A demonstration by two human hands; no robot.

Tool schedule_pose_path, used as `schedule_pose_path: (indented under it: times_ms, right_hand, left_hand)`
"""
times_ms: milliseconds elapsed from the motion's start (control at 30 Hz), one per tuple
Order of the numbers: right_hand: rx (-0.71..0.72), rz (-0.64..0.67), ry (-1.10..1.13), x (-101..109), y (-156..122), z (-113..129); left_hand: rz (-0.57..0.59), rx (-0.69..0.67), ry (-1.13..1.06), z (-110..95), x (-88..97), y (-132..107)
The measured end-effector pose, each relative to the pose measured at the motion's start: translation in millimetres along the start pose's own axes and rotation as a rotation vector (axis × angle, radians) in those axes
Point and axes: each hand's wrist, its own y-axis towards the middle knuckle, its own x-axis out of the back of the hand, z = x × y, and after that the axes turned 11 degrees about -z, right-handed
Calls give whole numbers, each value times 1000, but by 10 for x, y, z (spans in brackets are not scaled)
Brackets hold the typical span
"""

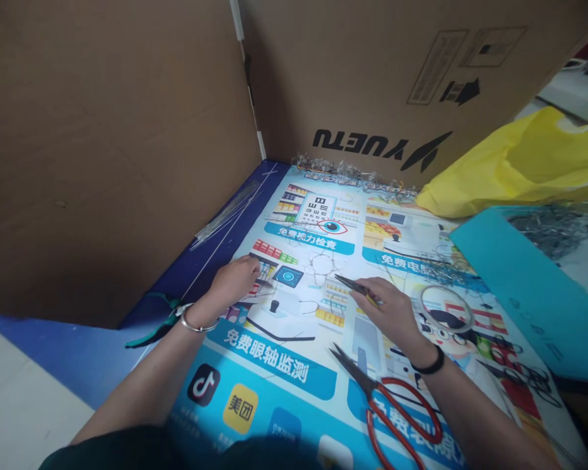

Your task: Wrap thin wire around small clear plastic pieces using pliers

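Note:
My left hand [236,282] is closed over the printed poster sheet, its fingertips pinched together. Whatever they hold, if anything, is too thin or hidden to make out. My right hand [389,307] grips a pair of needle-nose pliers [355,285], whose dark jaws point left towards a loosely bent ring of thin wire [322,264] lying on the sheet. Below the right hand lie large scissors [372,386] with red handles, blades pointing up and left. Beside my left wrist rests a teal-handled tool [159,329], partly hidden by the arm.
Tall cardboard panels [372,72] stand behind and to the left. Straight wires [228,215] lie along the left edge. Wire scraps [343,166] line the back. At right are a wire coil [445,308], a teal box [509,294] holding tangled wire, and yellow fabric [509,163].

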Motion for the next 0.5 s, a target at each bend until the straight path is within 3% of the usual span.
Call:
schedule_pose_path:
  times_ms: [267, 500]
  right_hand:
    - [13, -13, -7, 5, 9, 26]
    - [5, 18, -5, 7, 9, 15]
  left_hand:
    - [8, -17, 77, -88, 2, -44]
    - [18, -20, 88, -43, 78, -51]
